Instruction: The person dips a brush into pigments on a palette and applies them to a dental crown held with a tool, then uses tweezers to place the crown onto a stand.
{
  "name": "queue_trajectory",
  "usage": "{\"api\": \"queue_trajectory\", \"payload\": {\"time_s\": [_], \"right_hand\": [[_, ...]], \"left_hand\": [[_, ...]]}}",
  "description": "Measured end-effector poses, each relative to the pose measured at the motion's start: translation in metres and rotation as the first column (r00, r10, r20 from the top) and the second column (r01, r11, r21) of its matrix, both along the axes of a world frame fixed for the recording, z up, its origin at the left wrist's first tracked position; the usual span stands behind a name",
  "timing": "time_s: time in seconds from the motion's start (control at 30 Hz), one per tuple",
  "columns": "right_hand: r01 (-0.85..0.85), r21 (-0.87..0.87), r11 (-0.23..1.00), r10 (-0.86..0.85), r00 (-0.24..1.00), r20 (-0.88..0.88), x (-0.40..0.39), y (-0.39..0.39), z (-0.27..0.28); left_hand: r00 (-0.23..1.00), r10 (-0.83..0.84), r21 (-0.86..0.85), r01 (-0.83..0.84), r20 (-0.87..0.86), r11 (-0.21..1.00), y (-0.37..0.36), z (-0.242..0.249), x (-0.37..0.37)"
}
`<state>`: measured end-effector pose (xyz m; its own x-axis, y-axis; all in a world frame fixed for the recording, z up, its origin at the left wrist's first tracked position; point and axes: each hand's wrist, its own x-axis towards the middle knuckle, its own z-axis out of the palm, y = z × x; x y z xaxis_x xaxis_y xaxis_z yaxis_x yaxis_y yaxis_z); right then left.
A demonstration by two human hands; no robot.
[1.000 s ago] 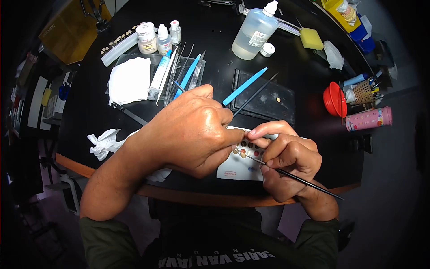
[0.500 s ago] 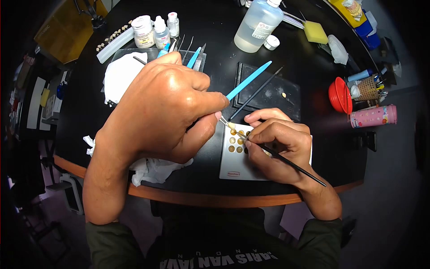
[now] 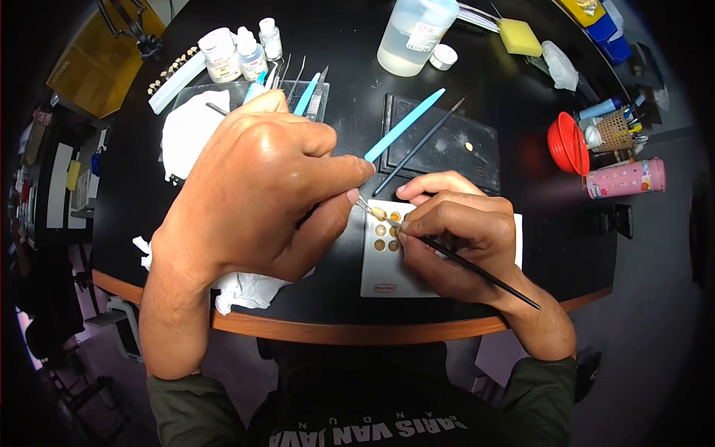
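Note:
My left hand (image 3: 261, 186) is closed, pinching metal tweezers (image 3: 362, 201) between thumb and forefinger. At their tips sits a small cream tooth-shaped piece (image 3: 378, 214). My right hand (image 3: 462, 235) grips a thin black-handled brush (image 3: 484, 273) like a pen. The brush's front end reaches the tooth piece; whether its tip touches cannot be made out. Below both hands lies a white palette (image 3: 383, 272) with round wells of yellow-brown paste, partly hidden by my right hand.
Behind the palette, a blue stick (image 3: 408, 124) and a dark brush (image 3: 424, 141) lean across a black box (image 3: 477, 160). Bottles (image 3: 220, 56) and a large clear jug (image 3: 413, 41) stand farther back. White tissue (image 3: 249, 289) lies under my left wrist; a red bowl (image 3: 564, 145) is at right.
The tooth piece has come slightly down and left over the palette, with my left hand. My right hand has shifted slightly left with the brush. The whole view has shifted a little.

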<state>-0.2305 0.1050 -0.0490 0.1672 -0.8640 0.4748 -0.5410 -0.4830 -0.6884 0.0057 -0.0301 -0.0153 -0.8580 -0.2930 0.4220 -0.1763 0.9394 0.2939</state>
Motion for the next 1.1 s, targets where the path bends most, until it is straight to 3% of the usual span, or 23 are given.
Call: {"api": "queue_trajectory", "payload": {"time_s": [0.6, 0.7, 0.83, 0.93, 1.1], "right_hand": [[-0.041, 0.034, 0.999, 0.043, 0.998, -0.052, -0.004, 0.002, 0.003], [0.004, -0.034, 0.999, -0.005, 1.000, -0.028, 0.000, -0.001, -0.001], [-0.009, -0.054, 0.999, 0.013, 0.997, 0.078, -0.007, 0.002, 0.006], [-0.049, -0.080, 0.996, 0.068, 0.961, 0.267, -0.010, 0.007, 0.007], [-0.158, -0.141, 0.977, 0.192, 0.940, 0.282, -0.007, 0.011, 0.012]], "left_hand": [[0.999, -0.014, -0.024, 0.015, 0.037, 1.000, 0.001, -0.003, -0.002], [0.999, -0.027, -0.022, 0.027, 0.031, 0.999, 0.001, -0.003, -0.002], [0.998, -0.057, -0.020, 0.057, -0.024, 0.998, 0.001, -0.008, -0.006], [0.996, -0.081, 0.006, 0.081, -0.023, 0.997, 0.005, -0.010, -0.008], [0.989, -0.140, 0.035, 0.142, -0.043, 0.989, 0.010, -0.013, -0.013]]}}
